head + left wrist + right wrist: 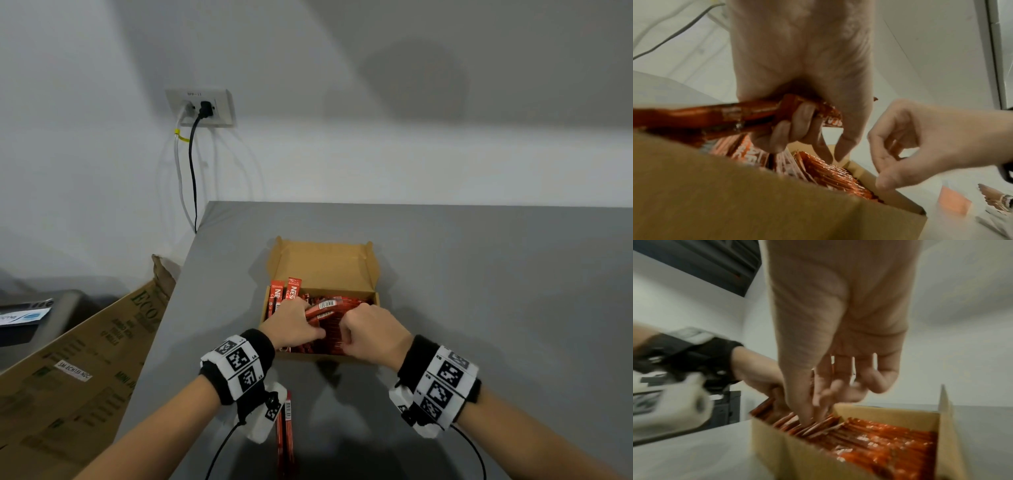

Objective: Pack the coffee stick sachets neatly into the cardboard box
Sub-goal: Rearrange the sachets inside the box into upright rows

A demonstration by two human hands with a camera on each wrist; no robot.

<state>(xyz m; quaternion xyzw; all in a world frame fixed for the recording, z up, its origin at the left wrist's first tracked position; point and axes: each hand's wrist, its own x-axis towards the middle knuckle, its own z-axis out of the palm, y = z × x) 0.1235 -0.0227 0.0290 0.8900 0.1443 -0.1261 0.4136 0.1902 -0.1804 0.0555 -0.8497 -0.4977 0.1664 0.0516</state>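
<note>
Head view, lower left to right: a big carton (pixel 78 370) leans at the table (pixel 479 274) edge, then two loose sachets (pixel 286 431) lie on the table under the left wrist, long axes running toward the box (pixel 323 263) above them. The box sits centre frame, flap open at the back, nearly full of red sachets (pixel 337 334).

At its left wall two upright sachets (pixel 286 291) stand on end, tops up and leaning a little. The left hand (pixel 294 325) is curled round a small bundle (pixel 719 113); in the left wrist view that bundle runs across the frame, roughly level, ends pointing left and right over the near wall. The packed rows below seem to stand on edge, long axes crosswise from left to right in the head view, though blur makes this uncertain.

The right hand (pixel 371 334) is over the box's near middle. In the right wrist view its fingers (pixel 818 395) point down into the sachet edges, loosely bent, parting or pressing them; I see nothing gripped.

Risks, as I judge them: the bundle is not yet lined up with the rows, so pushing it down could crumple sachets or bow the wall. A loose grip could let it fan out. The two standing ones may topple across the rows, and the pair on the table could be missed.
</note>
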